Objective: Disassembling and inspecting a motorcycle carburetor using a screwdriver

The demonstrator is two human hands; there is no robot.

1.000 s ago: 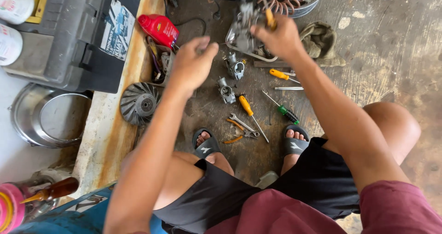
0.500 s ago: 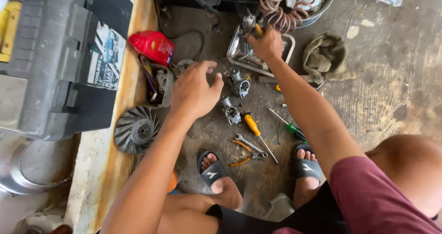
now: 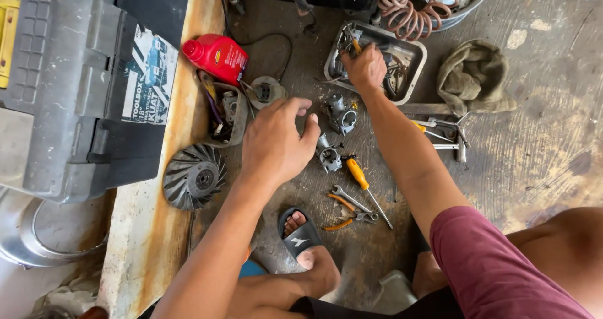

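Observation:
My right hand [image 3: 364,68] reaches into a rectangular metal tray [image 3: 416,50] of engine parts, its fingers closed round a yellow-handled tool [image 3: 355,44] that sticks up from the fist. My left hand [image 3: 276,142] hovers palm down over the concrete floor with its fingers loosely apart and nothing seen in it. Its thumb is close to a small metal part [image 3: 328,158]. A carburetor [image 3: 341,113] lies just beyond the fingertips, between the two hands.
On the floor lie a yellow-handled screwdriver [image 3: 360,176], a wrench [image 3: 350,200], orange-handled pliers [image 3: 342,217] and more tools [image 3: 443,130]. A red oil bottle [image 3: 217,55], a parts cup [image 3: 225,115], a finned wheel [image 3: 193,184], a grey toolbox [image 3: 81,86] and a rag [image 3: 474,74] surround them.
My right hand has gone further forward into the tray with the yellow-handled tool. My left hand has come down over the small metal parts. The view has moved closer to the floor.

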